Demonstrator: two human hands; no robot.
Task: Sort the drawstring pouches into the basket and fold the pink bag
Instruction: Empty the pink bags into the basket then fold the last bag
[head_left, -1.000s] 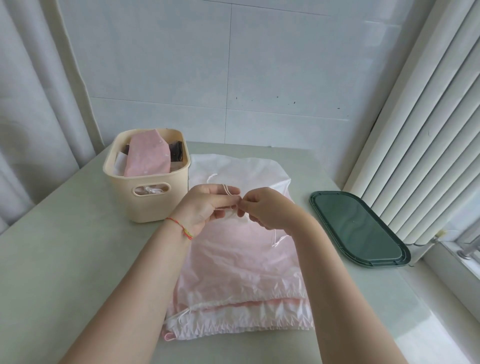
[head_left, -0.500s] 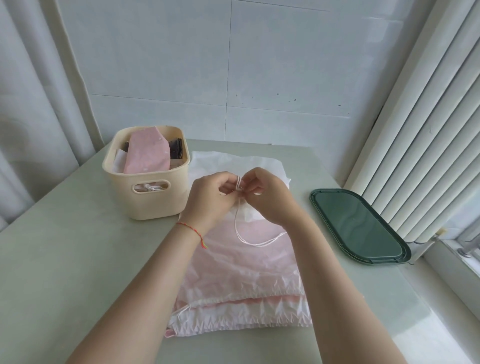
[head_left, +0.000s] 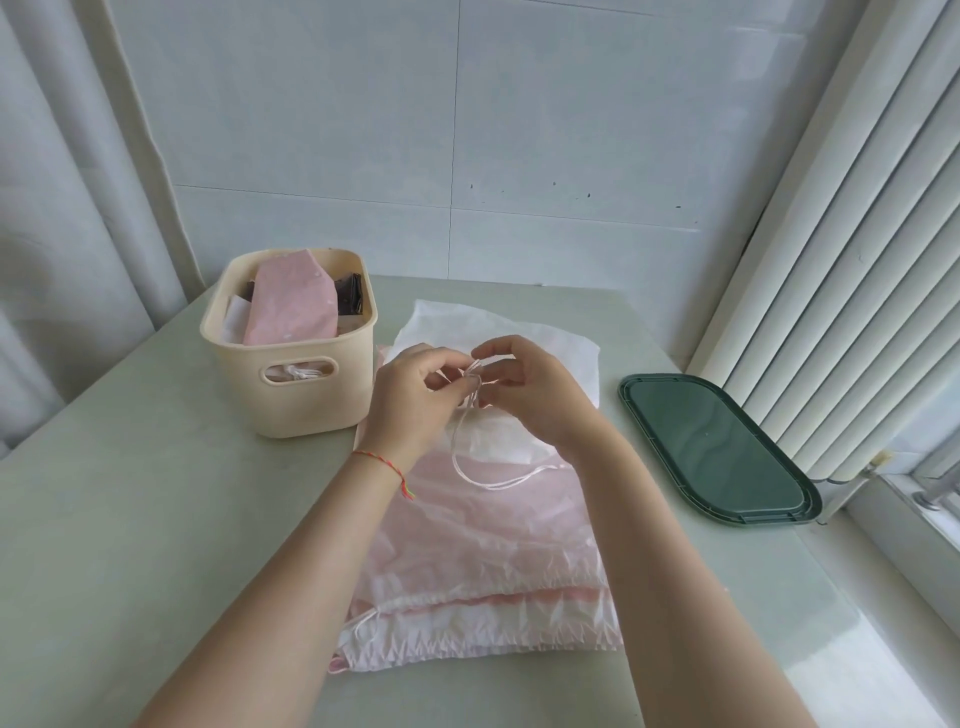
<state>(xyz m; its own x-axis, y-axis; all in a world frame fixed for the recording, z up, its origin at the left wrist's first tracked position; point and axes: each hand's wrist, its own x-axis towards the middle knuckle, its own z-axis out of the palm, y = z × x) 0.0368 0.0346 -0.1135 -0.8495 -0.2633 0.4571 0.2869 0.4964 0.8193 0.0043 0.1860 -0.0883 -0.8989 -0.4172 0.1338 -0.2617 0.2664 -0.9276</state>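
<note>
Since half a second ago the cord loop (head_left: 485, 480) has dropped a little lower over the pink bag (head_left: 483, 540), while both hands stay raised above the bag's far end. The left hand (head_left: 410, 400) and right hand (head_left: 535, 392) meet fingertip to fingertip, each grip pinching the white drawstring between thumb and forefinger. The bag lies flat on the bench (head_left: 130, 545), thin and crinkled, gathered hem at 6 o'clock. The cream basket (head_left: 296, 395), holding pouches, stands at 10 o'clock; a green tray (head_left: 717, 447) lies at 3 o'clock.
</note>
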